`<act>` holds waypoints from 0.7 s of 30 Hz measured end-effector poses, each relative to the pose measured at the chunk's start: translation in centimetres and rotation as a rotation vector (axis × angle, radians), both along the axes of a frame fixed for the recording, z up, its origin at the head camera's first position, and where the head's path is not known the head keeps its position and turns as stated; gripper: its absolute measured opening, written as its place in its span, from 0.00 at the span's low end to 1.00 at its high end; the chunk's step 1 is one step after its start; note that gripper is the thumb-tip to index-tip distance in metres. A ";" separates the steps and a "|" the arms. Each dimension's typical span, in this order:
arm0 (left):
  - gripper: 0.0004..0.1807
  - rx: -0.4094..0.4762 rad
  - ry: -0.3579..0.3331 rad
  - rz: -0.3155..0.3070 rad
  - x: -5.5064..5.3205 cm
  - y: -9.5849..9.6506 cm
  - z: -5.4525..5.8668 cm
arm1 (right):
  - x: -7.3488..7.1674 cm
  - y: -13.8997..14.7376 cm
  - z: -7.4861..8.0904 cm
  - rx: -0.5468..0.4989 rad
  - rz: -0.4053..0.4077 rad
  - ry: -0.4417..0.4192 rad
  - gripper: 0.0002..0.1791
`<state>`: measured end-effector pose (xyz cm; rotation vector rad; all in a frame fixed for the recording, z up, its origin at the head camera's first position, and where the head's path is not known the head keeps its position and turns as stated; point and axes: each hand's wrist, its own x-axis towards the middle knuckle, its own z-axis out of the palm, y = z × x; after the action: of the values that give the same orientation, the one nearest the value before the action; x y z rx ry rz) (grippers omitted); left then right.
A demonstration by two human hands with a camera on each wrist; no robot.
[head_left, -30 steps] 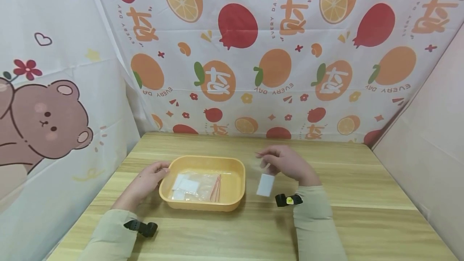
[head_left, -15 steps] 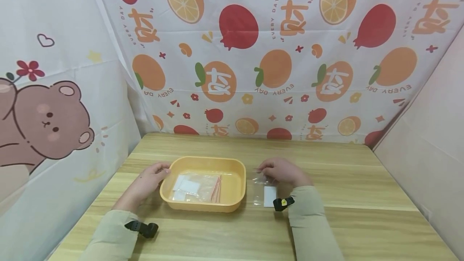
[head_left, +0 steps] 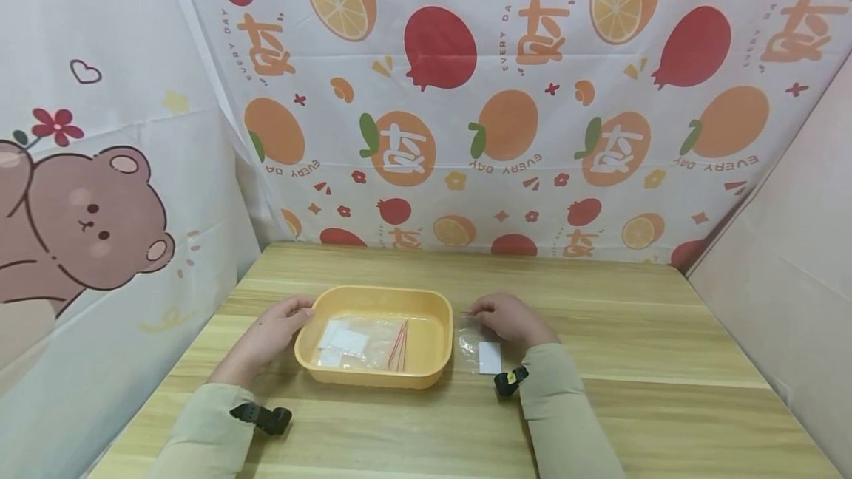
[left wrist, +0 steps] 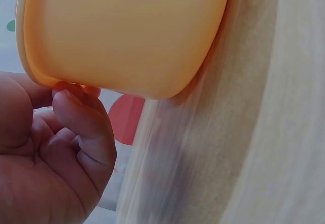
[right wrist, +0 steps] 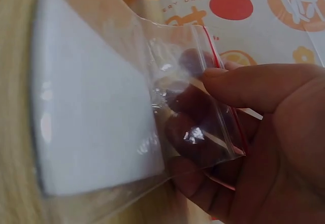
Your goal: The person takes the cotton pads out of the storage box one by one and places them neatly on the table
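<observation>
My left hand (head_left: 269, 331) holds the left end of a yellow plastic tray (head_left: 373, 377), its thumb at the rim. In the left wrist view the curled fingers sit right under the tray's edge. Just right of the tray, my right hand (head_left: 514, 318) pinches a clear zip bag (right wrist: 167, 46) by its red-lined top, thumb in front and fingers behind the film. Inside that bag is a flat white square (right wrist: 96, 102), hanging close over the table. Several similar bags (head_left: 374, 338) lie overlapped in the tray, with white squares at their left and red zip lines at their right.
The wood-grain table (head_left: 413, 435) ends at the back against a fruit-print curtain (head_left: 439, 124). A bear-print curtain (head_left: 126, 324) hangs on the left and a plain pale one (head_left: 792, 257) on the right. Each wrist wears a black camera strap.
My right hand has come down and slightly left with the zip bag, closer to the tray's right end. The left hand and the tray hold their place.
</observation>
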<state>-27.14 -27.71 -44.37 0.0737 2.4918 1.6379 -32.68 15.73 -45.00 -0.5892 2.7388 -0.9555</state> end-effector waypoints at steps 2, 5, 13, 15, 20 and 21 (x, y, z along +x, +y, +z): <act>0.25 0.002 -0.002 -0.001 0.0 0.0 0.0 | -0.1 0.0 -0.1 0.006 -0.005 0.008 0.10; 0.25 0.004 -0.006 0.001 0.0 0.1 0.0 | -0.2 -0.2 -0.3 0.015 -0.014 0.015 0.09; 0.25 -0.005 -0.006 0.009 -0.1 0.1 0.0 | -0.5 -0.6 -0.8 0.035 0.003 0.036 0.10; 0.25 -0.007 -0.005 0.008 -0.1 0.1 0.0 | -0.5 -0.7 -0.8 0.035 -0.004 0.038 0.11; 0.25 -0.009 -0.003 0.006 -0.1 0.0 0.0 | -0.3 -0.8 -0.6 0.036 -0.024 0.048 0.14; 0.25 -0.010 -0.003 0.008 -0.1 0.0 0.0 | -0.3 -0.8 -0.5 0.032 -0.030 0.042 0.14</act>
<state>-27.23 -27.70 -44.35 0.0603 2.5004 1.6276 -32.96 14.89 -45.49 -0.5702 2.8019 -0.9147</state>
